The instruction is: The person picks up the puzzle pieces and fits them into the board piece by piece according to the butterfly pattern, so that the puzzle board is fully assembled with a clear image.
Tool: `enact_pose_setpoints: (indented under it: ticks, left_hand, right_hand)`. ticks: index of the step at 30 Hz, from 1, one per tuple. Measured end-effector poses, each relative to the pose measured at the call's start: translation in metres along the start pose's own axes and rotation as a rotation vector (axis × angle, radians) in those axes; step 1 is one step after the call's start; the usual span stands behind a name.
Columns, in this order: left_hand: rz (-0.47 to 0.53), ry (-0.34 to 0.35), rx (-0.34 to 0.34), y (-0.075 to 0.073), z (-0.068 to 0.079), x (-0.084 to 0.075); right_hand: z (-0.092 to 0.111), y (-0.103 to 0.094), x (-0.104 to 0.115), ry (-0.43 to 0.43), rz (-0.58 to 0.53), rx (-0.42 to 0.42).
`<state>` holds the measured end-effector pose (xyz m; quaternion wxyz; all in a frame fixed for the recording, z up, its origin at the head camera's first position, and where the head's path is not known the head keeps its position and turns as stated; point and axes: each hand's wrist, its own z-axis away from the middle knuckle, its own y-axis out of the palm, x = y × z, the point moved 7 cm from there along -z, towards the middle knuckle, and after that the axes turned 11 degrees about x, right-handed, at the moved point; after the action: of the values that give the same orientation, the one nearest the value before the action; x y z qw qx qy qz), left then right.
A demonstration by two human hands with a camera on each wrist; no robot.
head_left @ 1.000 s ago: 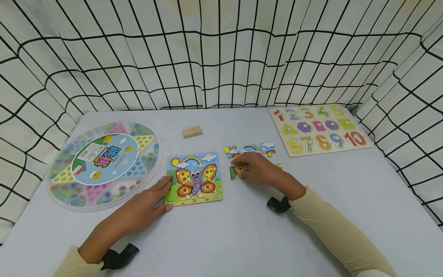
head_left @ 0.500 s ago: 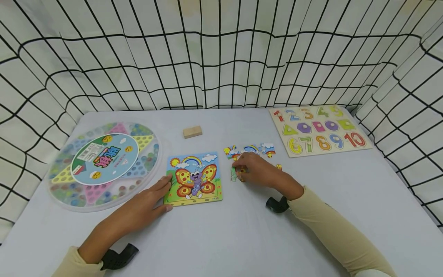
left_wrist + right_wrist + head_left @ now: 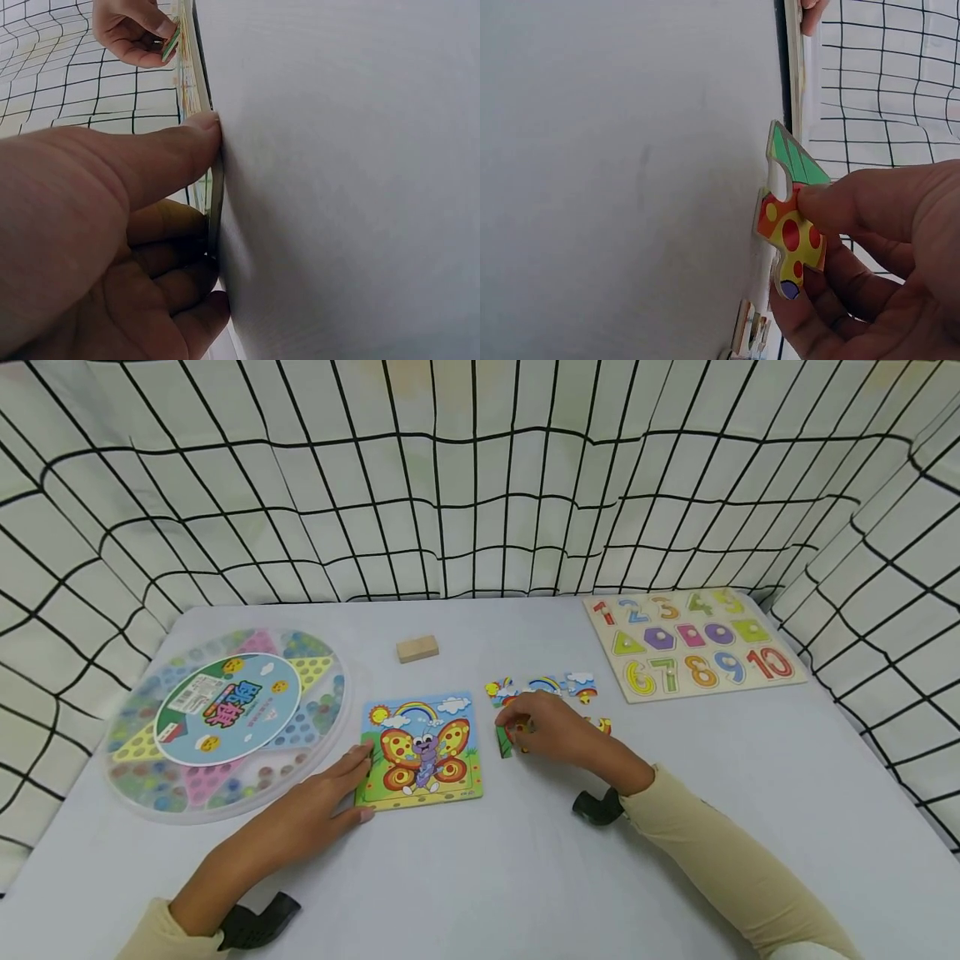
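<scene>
A square butterfly puzzle board (image 3: 420,752), with a sun and rainbow at its top, lies flat in the head view. My left hand (image 3: 318,802) rests at its left edge, thumb near the lower left corner and fingertips against the side. In the left wrist view the thumb (image 3: 169,154) touches the board's edge. My right hand (image 3: 555,727) pinches a puzzle piece (image 3: 791,232) between thumb and fingers. Green shows at one end of this piece, red-spotted yellow in its middle. Further puzzle pieces (image 3: 581,683) lie just beyond the right hand, partly covered by it.
A round marble game board (image 3: 225,718) under a clear cover stands at the left. A small wooden block (image 3: 417,648) lies behind the puzzle board. At the back right is a number and shape board (image 3: 697,643). Black-lined white netting (image 3: 480,518) rises around the table.
My right hand has shifted slightly and turned the puzzle piece, so its green end sits at a different tilt. The left hand and the butterfly board stay in place.
</scene>
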<state>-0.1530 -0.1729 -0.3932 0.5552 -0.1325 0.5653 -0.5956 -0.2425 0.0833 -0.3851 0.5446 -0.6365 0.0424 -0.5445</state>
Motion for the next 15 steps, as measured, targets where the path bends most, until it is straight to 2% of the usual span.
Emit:
enact_pose_setpoints:
  ticks: [15]
  left_hand:
    - [-0.009, -0.005, 0.007, 0.0003, 0.0003, 0.0003]
  right_hand:
    - [-0.0006, -0.0016, 0.0076, -0.078, -0.071, 0.000]
